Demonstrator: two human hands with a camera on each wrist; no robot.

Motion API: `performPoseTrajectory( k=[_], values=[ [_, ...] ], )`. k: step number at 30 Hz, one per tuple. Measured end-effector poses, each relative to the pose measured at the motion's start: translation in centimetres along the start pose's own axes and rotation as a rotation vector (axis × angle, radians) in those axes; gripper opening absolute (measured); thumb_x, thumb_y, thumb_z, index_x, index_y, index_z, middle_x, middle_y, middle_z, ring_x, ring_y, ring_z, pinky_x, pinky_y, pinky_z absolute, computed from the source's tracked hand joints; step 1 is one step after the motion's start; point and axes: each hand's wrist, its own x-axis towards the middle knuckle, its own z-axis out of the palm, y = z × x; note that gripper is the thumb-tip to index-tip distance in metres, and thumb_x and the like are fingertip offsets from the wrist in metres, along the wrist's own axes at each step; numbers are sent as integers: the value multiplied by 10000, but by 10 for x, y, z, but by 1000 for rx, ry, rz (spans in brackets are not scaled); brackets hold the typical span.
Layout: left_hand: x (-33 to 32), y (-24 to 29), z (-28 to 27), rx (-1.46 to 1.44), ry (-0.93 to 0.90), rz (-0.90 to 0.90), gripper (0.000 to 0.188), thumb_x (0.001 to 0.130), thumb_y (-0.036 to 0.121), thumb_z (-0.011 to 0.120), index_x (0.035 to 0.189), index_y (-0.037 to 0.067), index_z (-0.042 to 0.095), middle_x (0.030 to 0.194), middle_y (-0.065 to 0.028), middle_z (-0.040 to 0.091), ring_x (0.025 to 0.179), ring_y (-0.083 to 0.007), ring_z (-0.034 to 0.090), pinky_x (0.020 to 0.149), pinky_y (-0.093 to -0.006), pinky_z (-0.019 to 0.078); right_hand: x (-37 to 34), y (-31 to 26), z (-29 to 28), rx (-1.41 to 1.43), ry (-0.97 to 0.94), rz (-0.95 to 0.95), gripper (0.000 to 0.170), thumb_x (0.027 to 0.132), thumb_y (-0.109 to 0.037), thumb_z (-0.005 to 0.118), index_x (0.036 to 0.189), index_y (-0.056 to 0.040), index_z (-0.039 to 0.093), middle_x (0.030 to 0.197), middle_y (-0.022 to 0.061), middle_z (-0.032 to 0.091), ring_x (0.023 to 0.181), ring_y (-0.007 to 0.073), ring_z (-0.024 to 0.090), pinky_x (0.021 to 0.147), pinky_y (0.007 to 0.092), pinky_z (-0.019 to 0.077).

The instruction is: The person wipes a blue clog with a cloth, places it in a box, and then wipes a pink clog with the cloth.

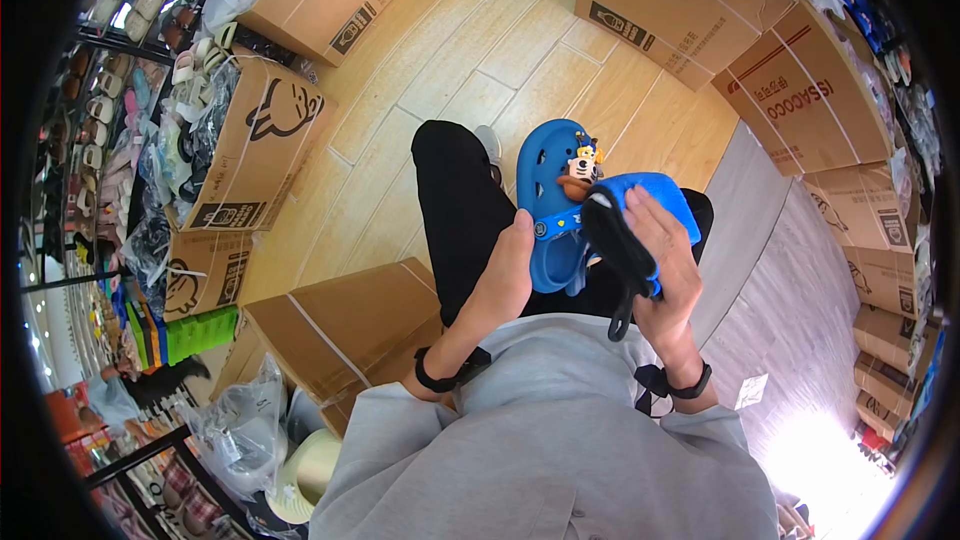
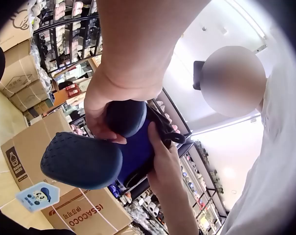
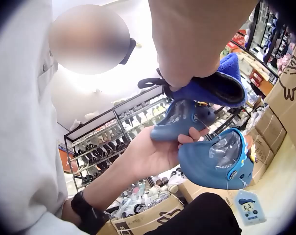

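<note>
My left hand (image 1: 508, 268) holds a pair of blue clogs (image 1: 540, 175) by the heel end, over my lap. In the right wrist view its fingers reach between the near clog (image 3: 211, 164) and the other one, with clear plastic stuffed inside. A cartoon figure charm (image 1: 582, 168) sits on the upper, and a hang tag (image 3: 249, 206) dangles below. My right hand (image 1: 665, 258) grips a fuzzy blue mitt-like pouch (image 1: 672, 202) with black trim and a black loop, right beside the clogs. The left wrist view shows the textured dark soles (image 2: 82, 159).
Cardboard boxes stand around me, one (image 1: 340, 330) close by my left leg and others (image 1: 690, 5) ahead and right. Racks of shoes (image 1: 105, 110) line the left side. A plastic-wrapped item (image 1: 240, 435) and a cream bin (image 1: 305, 475) are at lower left.
</note>
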Motion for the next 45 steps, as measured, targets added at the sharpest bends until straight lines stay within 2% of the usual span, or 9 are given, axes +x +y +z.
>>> performPoseTrajectory(
  k=[4, 7, 12, 21, 26, 35, 39, 43, 45],
  values=[
    [-1, -2, -8, 352, 27, -1, 731, 1120, 510, 128, 1296, -21, 599, 1184, -129, 699, 1028, -173, 699, 927, -312, 562, -2, -1, 3, -58, -49, -182, 433, 781, -128, 756, 1193, -1, 715, 1299, 159, 695, 1238, 345, 647, 1007, 433, 510],
    [-3, -1, 0, 151, 90, 73, 700, 1135, 459, 161, 1211, -32, 654, 1017, -84, 725, 941, -122, 681, 861, -266, 533, -4, 5, 0, -138, -97, -343, 415, 785, -123, 736, 1184, -10, 717, 1294, 159, 697, 1215, 345, 661, 1002, 431, 513],
    [-2, -4, -9, -272, -66, -55, 755, 1073, 634, 200, 1483, 40, 421, 1269, -147, 659, 1041, -230, 718, 799, -367, 634, 2, 10, 2, -58, 64, -84, 512, 717, -100, 813, 1205, 5, 702, 1284, 164, 702, 1213, 364, 659, 988, 430, 520],
    [-1, -2, -4, -139, -3, 69, 717, 1110, 539, 175, 1518, -14, 379, 1478, -160, 529, 1359, -238, 537, 1162, -392, 428, 0, -1, 3, -189, -82, -352, 361, 835, -112, 673, 1186, -48, 724, 1276, 120, 708, 1214, 306, 662, 1003, 425, 525],
    [-2, -12, -21, -255, -149, -28, 834, 1055, 675, 147, 1456, 7, 443, 1203, -172, 682, 990, -249, 730, 809, -360, 627, 5, 10, 0, -90, 4, -117, 463, 764, -93, 725, 1222, -25, 712, 1310, 146, 693, 1236, 348, 649, 1013, 433, 509],
    [2, 0, -4, -153, 88, 4, 748, 1091, 595, 137, 1536, 37, 360, 1416, -155, 582, 1268, -245, 612, 1101, -392, 501, 4, -3, 8, -199, -26, -294, 381, 800, -89, 700, 1177, -40, 726, 1276, 135, 709, 1202, 321, 666, 972, 408, 536],
    [0, -1, -10, -176, 45, -10, 759, 1090, 598, 137, 1522, 28, 393, 1431, -150, 572, 1311, -234, 578, 1130, -396, 469, 1, -4, 6, -215, -105, -343, 372, 820, -89, 686, 1188, -54, 728, 1291, 124, 706, 1222, 306, 662, 1005, 408, 520],
    [10, -23, -45, -520, -464, 115, 796, 1076, 632, 141, 1503, 19, 415, 1423, -155, 580, 1291, -247, 595, 1120, -397, 476, 6, -1, 5, -190, 15, -122, 415, 815, -146, 716, 1210, -20, 715, 1281, 137, 708, 1217, 333, 662, 1001, 431, 514],
    [15, -22, -41, -477, -443, 129, 814, 1068, 651, 146, 1499, 16, 416, 1421, -161, 581, 1285, -259, 600, 1121, -405, 476, 9, -3, 6, -185, 37, -120, 408, 806, -117, 711, 1202, -19, 719, 1273, 141, 710, 1210, 334, 665, 989, 431, 520]
  ],
)
